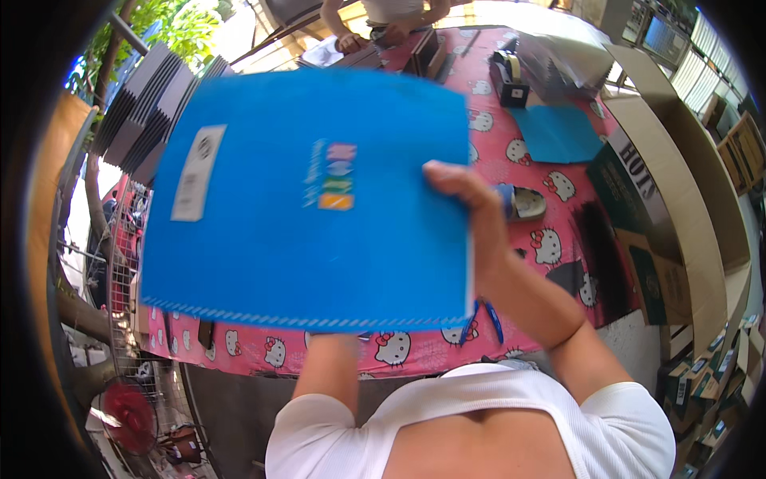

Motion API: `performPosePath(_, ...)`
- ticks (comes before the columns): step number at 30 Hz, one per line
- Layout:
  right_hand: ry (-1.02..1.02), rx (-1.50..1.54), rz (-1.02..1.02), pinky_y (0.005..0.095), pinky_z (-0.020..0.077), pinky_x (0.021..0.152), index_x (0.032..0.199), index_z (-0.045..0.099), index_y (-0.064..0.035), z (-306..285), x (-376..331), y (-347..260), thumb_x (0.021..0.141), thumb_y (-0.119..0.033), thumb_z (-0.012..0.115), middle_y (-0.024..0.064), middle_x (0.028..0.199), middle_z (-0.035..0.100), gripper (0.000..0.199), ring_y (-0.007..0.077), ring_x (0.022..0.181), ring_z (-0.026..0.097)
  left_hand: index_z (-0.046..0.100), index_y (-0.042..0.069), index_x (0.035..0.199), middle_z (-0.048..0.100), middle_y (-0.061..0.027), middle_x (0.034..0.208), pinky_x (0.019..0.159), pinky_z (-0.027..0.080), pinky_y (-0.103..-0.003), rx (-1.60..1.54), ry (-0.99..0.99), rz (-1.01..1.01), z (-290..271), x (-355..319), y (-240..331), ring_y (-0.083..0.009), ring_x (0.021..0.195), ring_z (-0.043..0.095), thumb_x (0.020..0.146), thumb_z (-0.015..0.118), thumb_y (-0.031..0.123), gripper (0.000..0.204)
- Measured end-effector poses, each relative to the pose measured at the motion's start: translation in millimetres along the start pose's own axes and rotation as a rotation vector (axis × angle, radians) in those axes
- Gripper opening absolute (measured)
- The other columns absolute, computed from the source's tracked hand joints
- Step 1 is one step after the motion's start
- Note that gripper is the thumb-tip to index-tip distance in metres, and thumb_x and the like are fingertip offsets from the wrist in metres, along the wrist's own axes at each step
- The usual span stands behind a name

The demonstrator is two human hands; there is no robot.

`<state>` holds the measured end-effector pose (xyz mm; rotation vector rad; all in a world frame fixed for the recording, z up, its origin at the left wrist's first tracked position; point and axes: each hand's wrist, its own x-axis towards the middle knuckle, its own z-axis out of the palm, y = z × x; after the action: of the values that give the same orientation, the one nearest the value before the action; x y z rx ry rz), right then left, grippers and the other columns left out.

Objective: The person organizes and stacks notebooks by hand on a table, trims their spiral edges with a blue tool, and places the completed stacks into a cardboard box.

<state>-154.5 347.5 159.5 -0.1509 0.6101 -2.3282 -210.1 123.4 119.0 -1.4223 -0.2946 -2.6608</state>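
Note:
A large blue spiral-bound notebook (391,263) is held up above the table, its coil along the edge nearest me and a white label on its cover. My right hand (485,215) grips its right edge, thumb lying on the cover and the other fingers hidden behind. Behind the notebook my left hand is out of sight; only the left forearm shows below the coil. Just beyond my right hand lies a roll of tape (528,204). Blue-handled pliers (493,321) rest on the table under my right wrist.
The table wears a pink patterned cloth (547,246). A black tape dispenser (509,78) and a blue sheet (558,133) sit at the far right, beside an open cardboard box (702,184). Dark stacked boards (148,108) rise at the left. Another person's hand (349,43) is across the table.

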Motion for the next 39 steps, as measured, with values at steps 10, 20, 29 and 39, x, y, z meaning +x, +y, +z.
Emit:
performPosePath(10, 0.249, -0.498, -0.064, 0.0317, 0.0549, 0.061, 0.097, 0.060, 0.0024, -135, 109, -100, 0.079, -0.023, 0.062, 0.0106, 0.078, 0.063, 0.031, 0.0200, 0.067, 0.064, 0.047, 0.001, 0.127, 0.060, -0.0125, 0.111, 0.078, 0.054, -0.036, 0.821, 0.880, -0.770, -82, -15, 28, -0.0194, 0.096, 0.062, 0.091, 0.054, 0.044, 0.057)
performPosePath(20, 0.443, -0.712, 0.238, 0.0415, 0.0491, 0.085, 0.121, 0.047, 0.0058, -251, 165, -69, 0.078, -0.044, 0.067, 0.0210, 0.112, 0.057, 0.069, 0.0302, 0.098, 0.059, 0.052, -0.003, 0.119, 0.060, -0.0182, 0.112, 0.085, 0.052, -0.044, 0.635, 1.305, -1.129, -186, -96, 15, -0.0288, 0.099, 0.061, 0.083, 0.069, 0.024, 0.048)
performPosePath(29, 0.410, -1.700, -0.713, 0.0395, 0.0375, 0.100, 0.117, 0.057, 0.0004, -123, -6, -98, 0.080, -0.034, 0.068, 0.0240, 0.130, 0.048, 0.051, 0.0351, 0.120, 0.048, 0.052, -0.004, 0.122, 0.061, -0.0192, 0.113, 0.090, 0.046, -0.045, 0.915, 1.208, -1.202, -180, -96, 26, -0.0320, 0.107, 0.058, 0.073, 0.076, 0.042, 0.071)
performPosePath(39, 1.090, -1.897, -1.559, 0.0418, 0.0459, 0.090, 0.100, 0.062, 0.0024, -99, -370, -133, 0.085, -0.030, 0.065, 0.0214, 0.112, 0.060, 0.035, 0.0339, 0.105, 0.057, 0.037, 0.003, 0.135, 0.051, -0.0112, 0.130, 0.094, 0.034, -0.038, 1.542, 0.683, -1.083, -86, 55, -83, -0.0205, 0.119, 0.048, 0.071, 0.077, 0.045, 0.087)
